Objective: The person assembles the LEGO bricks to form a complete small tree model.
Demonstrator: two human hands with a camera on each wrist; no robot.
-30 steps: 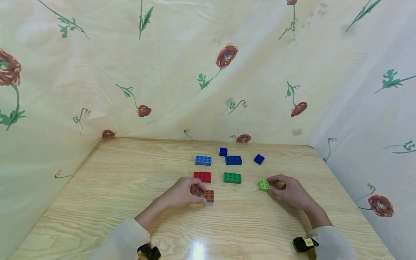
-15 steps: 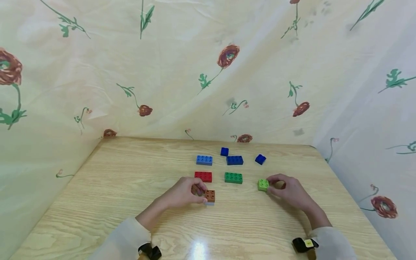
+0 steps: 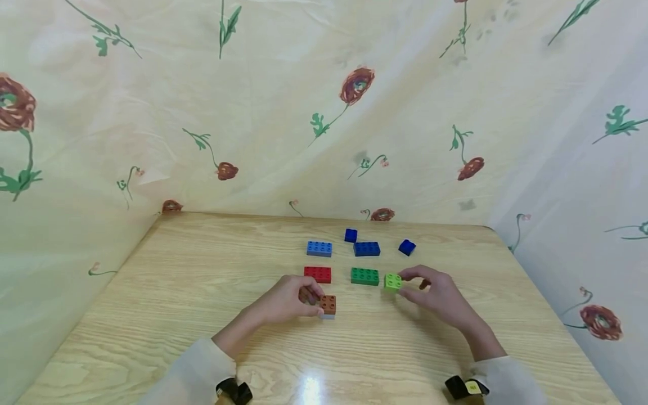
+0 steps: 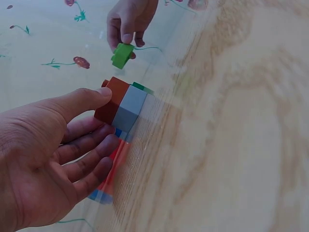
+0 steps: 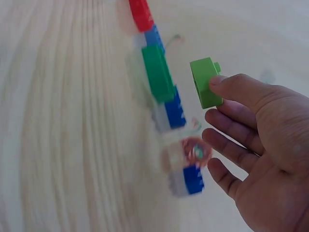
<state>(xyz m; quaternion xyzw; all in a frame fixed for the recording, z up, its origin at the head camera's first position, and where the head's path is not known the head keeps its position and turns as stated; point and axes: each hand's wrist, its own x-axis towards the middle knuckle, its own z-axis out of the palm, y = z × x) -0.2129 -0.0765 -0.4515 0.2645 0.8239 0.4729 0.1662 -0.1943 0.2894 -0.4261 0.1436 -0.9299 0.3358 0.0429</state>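
Just right of the green brick [image 3: 364, 276], head view, the right hand [image 3: 430, 289] pinches the lime block [image 3: 392, 282]; front-left of that brick, the left hand [image 3: 291, 301] pinches the brown block [image 3: 328, 304] atop a grey one [image 3: 327, 316]. Left wrist view: that hand is half open behind its pinch. Right wrist view: the lime block is raised, seemingly a carry, calling for steady pinching.

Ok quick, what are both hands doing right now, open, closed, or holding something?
Left hand: holding the brown brick, stacked on a light grey brick.
Right hand: holding the lime green brick, pinched.
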